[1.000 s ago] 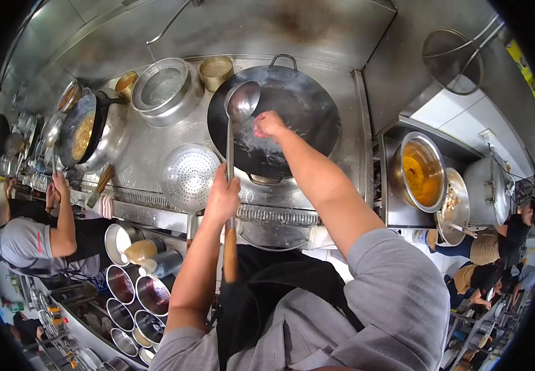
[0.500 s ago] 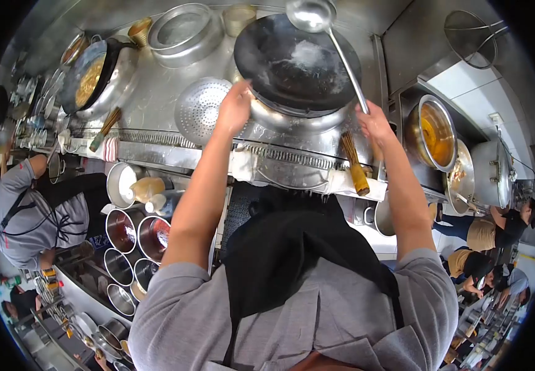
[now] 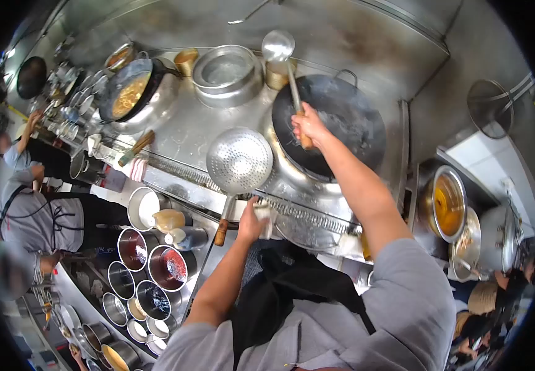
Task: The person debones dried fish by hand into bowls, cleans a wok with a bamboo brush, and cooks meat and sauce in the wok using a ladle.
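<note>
Gripping the ladle [image 3: 278,47] by its handle above the wok [image 3: 355,127], the right hand [image 3: 311,125] has closed fingers, the ladle's bowl beyond them. The strainer [image 3: 240,159] lies ahead-left of the left hand [image 3: 252,222]; whether its fingers are open, I cannot tell.

Vs 0.5 s ago: right hand [image 3: 311,127] moved from right of centre to upper centre, over the wok [image 3: 357,139]; ladle bowl [image 3: 278,46] now by the can [image 3: 278,78]. Left hand [image 3: 252,222] left wok rim, now mid-frame near skimmer handle [image 3: 222,229].
</note>
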`<state>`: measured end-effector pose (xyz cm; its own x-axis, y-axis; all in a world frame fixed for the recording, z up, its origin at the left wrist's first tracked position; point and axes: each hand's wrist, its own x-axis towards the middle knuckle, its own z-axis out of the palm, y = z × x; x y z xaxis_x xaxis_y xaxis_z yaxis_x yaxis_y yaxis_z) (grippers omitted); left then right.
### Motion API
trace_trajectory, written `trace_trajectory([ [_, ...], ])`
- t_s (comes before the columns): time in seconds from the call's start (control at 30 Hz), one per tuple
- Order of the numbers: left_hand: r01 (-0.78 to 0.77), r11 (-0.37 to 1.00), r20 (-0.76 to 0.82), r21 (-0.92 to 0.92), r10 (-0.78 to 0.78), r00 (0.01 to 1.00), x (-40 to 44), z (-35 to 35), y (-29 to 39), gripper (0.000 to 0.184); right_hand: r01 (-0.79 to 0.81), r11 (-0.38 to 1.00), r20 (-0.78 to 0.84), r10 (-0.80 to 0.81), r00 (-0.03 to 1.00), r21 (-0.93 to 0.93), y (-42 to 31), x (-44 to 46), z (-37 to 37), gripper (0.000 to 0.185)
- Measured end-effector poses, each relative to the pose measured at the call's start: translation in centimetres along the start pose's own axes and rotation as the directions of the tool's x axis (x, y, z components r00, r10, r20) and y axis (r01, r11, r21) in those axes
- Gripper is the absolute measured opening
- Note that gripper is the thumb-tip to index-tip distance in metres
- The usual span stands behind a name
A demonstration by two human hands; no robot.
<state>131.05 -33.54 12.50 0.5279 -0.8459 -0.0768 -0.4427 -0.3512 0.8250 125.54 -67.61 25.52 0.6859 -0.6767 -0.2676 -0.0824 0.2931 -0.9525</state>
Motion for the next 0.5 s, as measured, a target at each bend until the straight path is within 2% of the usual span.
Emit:
trace_trajectory([
  [0.03,0.106,0.988,0.091,-0.113,-0.096,0.991,-1.2,-2.5,2.4,0.085,-0.001,1.0,-0.047,0.001,0.999,-0.007,0.0,2.4,1.6,0.07],
  [0.07,0.08,0.986,0.099,-0.148,-0.066,0.993,-2.4,-4.8,4.1,0.086,0.011,0.997,-0.022,-0.012,1.0,-0.078,-0.2,5.0,2.9,0.07],
  [0.1,0.15,0.915,0.137,-0.375,-0.105,0.985,-3.9,-7.1,5.8,0.085,0.024,0.989,0.006,-0.024,1.0,-0.148,-0.3,7.9,4.3,0.071],
  [0.13,0.011,0.994,0.022,-0.111,-0.008,1.0,-5.6,-9.2,5.6,0.083,0.046,0.957,-0.054,-0.064,0.996,-0.288,-0.1,11.1,6.0,0.071],
  [0.17,0.168,0.848,0.066,-0.503,-0.157,0.985,-7.6,-12.0,9.7,0.084,0.054,0.905,-0.111,-0.111,0.988,-0.422,0.3,14.5,7.6,0.072],
  [0.2,0.134,0.754,-0.028,-0.643,-0.198,0.98,-9.6,-13.3,10.4,0.083,0.07,0.757,-0.138,-0.207,0.969,-0.649,1.5,19.0,8.8,0.076],
  [0.23,0.15,0.677,-0.07,-0.72,-0.285,0.956,-11.5,-14.5,11.5,0.082,-0.054,0.722,-0.183,-0.102,0.978,-0.69,-2.2,16.5,11.0,0.069],
  [0.27,0.152,0.682,-0.105,-0.715,-0.319,0.942,-13.5,-15.1,10.8,0.083,-0.006,0.711,-0.116,-0.106,0.988,-0.703,-2.2,18.3,12.4,0.054],
  [0.3,0.124,0.567,-0.122,-0.814,-0.376,0.918,-15.2,-14.5,11.5,0.086,0.024,0.706,-0.072,-0.107,0.992,-0.708,-1.4,21.0,13.5,0.047],
  [0.33,0.129,0.404,-0.076,-0.906,-0.454,0.888,-17.1,-13.1,10.3,0.083,0.055,0.701,-0.028,-0.107,0.994,-0.711,-0.6,23.8,14.5,0.04],
  [0.37,0.196,0.286,0.006,-0.938,-0.551,0.835,-19.6,-11.3,7.7,0.077,-0.164,0.981,0.096,0.174,0.98,-0.103,0.4,26.6,15.3,0.021],
  [0.4,0.312,0.156,0.211,-0.937,-0.461,0.862,-21.4,-9.8,4.5,0.065,-0.454,0.743,0.354,0.306,0.884,0.493,0.7,27.9,15.5,0.004],
  [0.43,0.436,0.09,0.293,-0.895,-0.621,0.728,-23.5,-7.5,2.0,0.053,-0.451,0.747,0.355,0.302,0.885,0.489,-0.1,26.8,15.6,0.004],
  [0.47,0.393,0.171,0.181,-0.903,-0.679,0.712,-23.3,-5.3,3.3,0.049,-0.407,0.579,0.376,0.179,0.909,0.707,-1.6,24.0,15.9,0.008],
  [0.5,0.358,0.251,0.071,-0.899,-0.724,0.686,-22.9,-3.4,4.6,0.046,-0.355,0.354,0.359,0.058,0.932,0.865,-2.9,21.7,15.7,0.017],
])
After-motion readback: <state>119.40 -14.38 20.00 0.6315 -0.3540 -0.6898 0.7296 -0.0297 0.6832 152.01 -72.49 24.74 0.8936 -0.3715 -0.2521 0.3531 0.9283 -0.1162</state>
